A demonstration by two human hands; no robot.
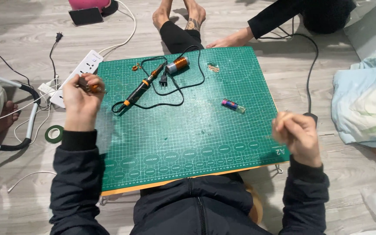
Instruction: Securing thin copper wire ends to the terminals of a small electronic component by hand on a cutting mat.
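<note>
My left hand point(81, 100) is raised at the left edge of the green cutting mat point(188, 130), its fingers closed on a small copper-coloured coil piece point(93, 88). My right hand point(296, 132) hovers at the mat's right edge with fingertips pinched together; what it pinches is too thin to make out, possibly a fine wire. On the mat lie a black and orange soldering iron point(142, 89) with its looped black cord, a spool of copper wire point(178, 64), and a small pink and blue tube point(232, 105).
A white power strip point(77, 76) and a roll of green tape point(54, 133) lie on the floor at left, among several cables. Another person's legs point(179, 30) and hand point(227, 42) are beyond the mat. A phone point(85, 16) lies far left; light bedding point(366, 104) at right.
</note>
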